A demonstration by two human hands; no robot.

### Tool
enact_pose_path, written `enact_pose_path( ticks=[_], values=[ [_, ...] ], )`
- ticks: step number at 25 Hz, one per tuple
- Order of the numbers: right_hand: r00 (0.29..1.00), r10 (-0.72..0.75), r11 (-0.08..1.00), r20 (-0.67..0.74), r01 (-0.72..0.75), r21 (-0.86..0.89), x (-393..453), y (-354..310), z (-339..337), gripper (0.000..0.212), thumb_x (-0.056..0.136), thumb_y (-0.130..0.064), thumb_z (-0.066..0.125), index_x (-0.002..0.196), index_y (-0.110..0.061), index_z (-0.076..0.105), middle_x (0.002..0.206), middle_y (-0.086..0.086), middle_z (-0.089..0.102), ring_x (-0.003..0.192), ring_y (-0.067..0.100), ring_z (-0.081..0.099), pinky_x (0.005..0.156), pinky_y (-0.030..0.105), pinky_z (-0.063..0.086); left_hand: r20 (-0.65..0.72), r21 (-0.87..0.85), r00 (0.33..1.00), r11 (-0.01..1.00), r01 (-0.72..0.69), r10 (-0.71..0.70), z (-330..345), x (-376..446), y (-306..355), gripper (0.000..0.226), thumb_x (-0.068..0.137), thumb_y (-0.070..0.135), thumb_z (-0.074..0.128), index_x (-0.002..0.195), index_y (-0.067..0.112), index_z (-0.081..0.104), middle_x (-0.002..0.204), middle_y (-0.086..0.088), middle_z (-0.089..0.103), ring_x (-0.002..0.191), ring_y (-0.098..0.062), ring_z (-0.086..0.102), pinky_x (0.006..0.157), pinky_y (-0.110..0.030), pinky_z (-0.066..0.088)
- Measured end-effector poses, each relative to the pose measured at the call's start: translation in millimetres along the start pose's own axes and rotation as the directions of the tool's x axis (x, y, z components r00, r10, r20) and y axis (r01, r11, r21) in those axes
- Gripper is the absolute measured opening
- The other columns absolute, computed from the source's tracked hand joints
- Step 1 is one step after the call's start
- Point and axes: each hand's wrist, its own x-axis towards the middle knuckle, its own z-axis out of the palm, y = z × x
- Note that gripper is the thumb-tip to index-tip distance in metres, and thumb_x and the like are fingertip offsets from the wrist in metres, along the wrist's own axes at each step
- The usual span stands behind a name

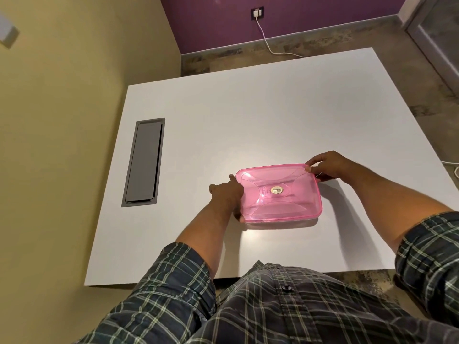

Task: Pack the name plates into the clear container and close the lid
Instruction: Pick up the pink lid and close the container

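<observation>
A shallow clear container with a translucent pink lid (278,192) lies flat on the white table (248,115), a small gold label at the lid's centre. My left hand (227,197) grips the container's left edge, thumb near the front corner and index finger pointing along the side. My right hand (325,167) pinches the lid's far right corner between thumb and fingers. No name plates are visible; what lies inside cannot be made out through the pink lid.
A grey cable hatch (144,162) is set into the table at the left. A white cable (268,43) runs from a wall socket across the floor behind the table. The beige wall stands close on the left.
</observation>
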Motion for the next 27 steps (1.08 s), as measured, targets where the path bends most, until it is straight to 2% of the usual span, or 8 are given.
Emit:
enact_pose_path(
  ticks=[3,6,8,13,17,23,25,27],
  values=[
    [1.000,0.008,0.995,0.004,-0.008,-0.096,3,-14,-1,0.013,0.084,-0.007,0.078,0.094,0.000,0.075,0.078,0.019,0.069,0.061,0.027,0.064,0.062,0.033,0.062,-0.025,0.023,1.000,1.000,0.013,-0.012,0,1,1,0.139,0.066,0.036,0.090,0.154,-0.005,-0.009,0.145,-0.011,0.049,0.121,-0.035,0.057,0.097,-0.052,0.036],
    [1.000,-0.017,0.992,-0.022,0.015,-0.122,8,-16,0,0.023,0.082,-0.013,0.081,0.089,0.007,0.073,0.079,0.024,0.067,0.063,0.031,0.064,0.073,0.041,0.061,-0.091,0.000,0.995,0.999,-0.051,0.051,-2,-1,-6,0.147,0.058,0.034,0.094,0.156,0.001,-0.011,0.166,-0.014,0.001,0.128,-0.037,0.047,0.096,-0.056,0.041],
    [1.000,-0.019,0.992,-0.015,0.017,-0.121,11,-13,0,0.027,0.082,-0.015,0.082,0.090,0.009,0.072,0.080,0.025,0.067,0.066,0.032,0.064,0.078,0.045,0.060,-0.117,-0.013,0.985,0.991,-0.131,0.128,-5,-2,-9,0.151,0.051,0.035,0.097,0.157,0.004,-0.007,0.165,-0.009,-0.018,0.131,-0.037,0.041,0.097,-0.060,0.041],
    [0.999,0.029,0.989,0.032,-0.024,-0.146,18,-17,0,0.033,0.084,-0.018,0.080,0.095,0.011,0.070,0.081,0.023,0.065,0.067,0.032,0.063,0.084,0.047,0.059,-0.167,0.115,0.971,0.981,-0.153,0.171,-13,-2,-13,0.143,0.044,0.050,0.096,0.153,0.001,0.015,0.164,-0.013,0.000,0.130,-0.034,0.044,0.096,-0.056,0.044],
    [0.996,0.074,0.983,0.043,-0.065,-0.173,17,-22,0,0.039,0.086,-0.022,0.079,0.100,0.013,0.069,0.087,0.028,0.067,0.075,0.034,0.065,0.091,0.050,0.058,-0.238,0.228,0.956,0.967,-0.115,0.170,-18,1,-1,0.097,0.070,0.029,0.085,0.147,0.005,0.032,0.165,-0.016,0.001,0.133,-0.033,0.042,0.097,-0.051,0.040],
    [0.986,-0.115,0.992,0.122,0.121,-0.045,-13,6,-3,0.019,0.087,-0.021,0.078,0.078,-0.006,0.069,0.073,0.010,0.062,0.068,0.026,0.061,0.083,0.045,0.059,-0.209,0.217,0.970,0.973,-0.077,0.124,-16,0,-1,0.096,0.070,0.029,0.085,0.147,0.008,0.031,0.167,-0.011,-0.004,0.125,-0.034,0.049,0.096,-0.051,0.038],
    [0.963,-0.080,0.986,0.258,0.114,-0.120,-26,22,-3,0.030,0.074,-0.021,0.088,0.069,-0.013,0.060,0.063,0.001,0.054,0.060,0.017,0.056,0.068,0.036,0.057,-0.212,0.224,0.969,0.971,-0.076,0.125,-18,-1,1,0.092,0.076,0.027,0.082,0.148,0.007,0.029,0.166,-0.012,-0.003,0.123,-0.033,0.051,0.099,-0.051,0.038],
    [0.946,-0.003,0.976,0.324,0.074,-0.205,-36,36,1,0.042,0.063,-0.023,0.095,0.079,-0.011,0.058,0.066,0.001,0.056,0.058,0.017,0.059,0.059,0.028,0.052,-0.221,0.226,0.965,0.970,-0.089,0.140,-20,0,2,0.085,0.081,0.025,0.077,0.149,0.007,0.028,0.166,-0.012,-0.002,0.123,-0.034,0.052,0.100,-0.051,0.038]
  ],
)
